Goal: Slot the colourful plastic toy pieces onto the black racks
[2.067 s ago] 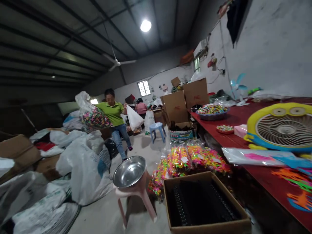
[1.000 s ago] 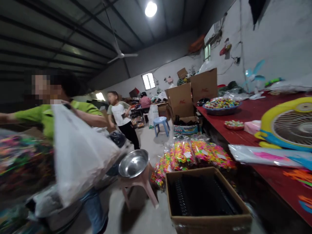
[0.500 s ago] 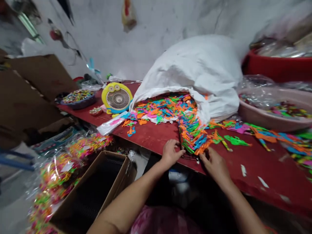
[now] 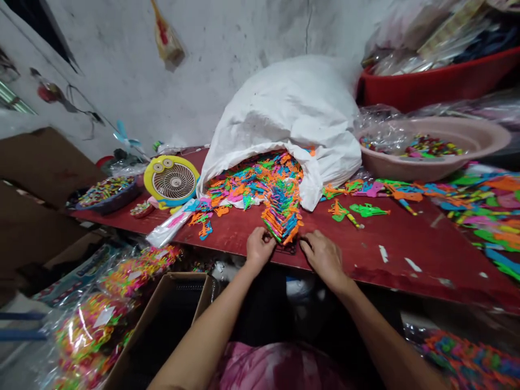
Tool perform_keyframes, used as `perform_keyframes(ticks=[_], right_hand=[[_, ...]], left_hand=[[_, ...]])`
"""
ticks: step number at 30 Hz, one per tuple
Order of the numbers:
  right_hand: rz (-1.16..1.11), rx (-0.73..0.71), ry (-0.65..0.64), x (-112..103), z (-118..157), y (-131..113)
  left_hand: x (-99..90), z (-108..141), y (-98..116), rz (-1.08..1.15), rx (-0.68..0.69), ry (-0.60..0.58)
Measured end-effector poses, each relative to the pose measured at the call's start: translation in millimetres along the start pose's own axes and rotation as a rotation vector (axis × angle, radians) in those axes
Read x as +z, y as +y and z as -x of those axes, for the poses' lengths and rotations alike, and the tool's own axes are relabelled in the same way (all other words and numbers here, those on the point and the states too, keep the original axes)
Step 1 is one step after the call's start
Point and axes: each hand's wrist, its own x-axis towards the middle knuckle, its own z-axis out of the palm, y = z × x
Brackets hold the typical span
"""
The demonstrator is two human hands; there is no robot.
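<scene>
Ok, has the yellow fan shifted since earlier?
No: the yellow fan sits beside the same plate and blue bowl on the red table; only the view changed.

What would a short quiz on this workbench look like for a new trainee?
1. True or false: the white sack lies on the red table, with coloured plastic pieces spilling from its mouth.
2. Which hand is nearer the round yellow fan?
3. Fill in the blank: seen from the camera, the pink basin stands to the ___ of the sack.

Key: 1. True. 2. The left hand. 3. Right.
</scene>
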Motion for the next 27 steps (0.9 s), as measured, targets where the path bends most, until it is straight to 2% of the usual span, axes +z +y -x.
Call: perform_keyframes(ticks=[4, 7, 14, 21, 27], right_hand=[[-0.057, 0.027, 0.025, 4.2, 0.1, 1.1], [-0.102, 0.011, 0.044, 8.1, 1.3, 7.4], [-0.084, -0.043, 0.069, 12.7, 1.8, 10.4], [-0.063, -0.058, 0.078, 11.5, 1.7, 10.7], [-0.056, -0.065, 0.104, 10.1, 1.5, 9.4]], left_hand=[[-21.0, -11.9, -22.2, -0.051, -0.026, 0.028], [-29.9, -15.7, -33.9, -0.058, -0.032, 0.033], [-43.2, -2.6, -37.0, 0.009, 0.066, 0.005], [-44.6, 23.8, -41.2, 0.007, 0.165, 0.051], [-41.4, 29.7, -40.6, -0.002, 0.197, 0.111]])
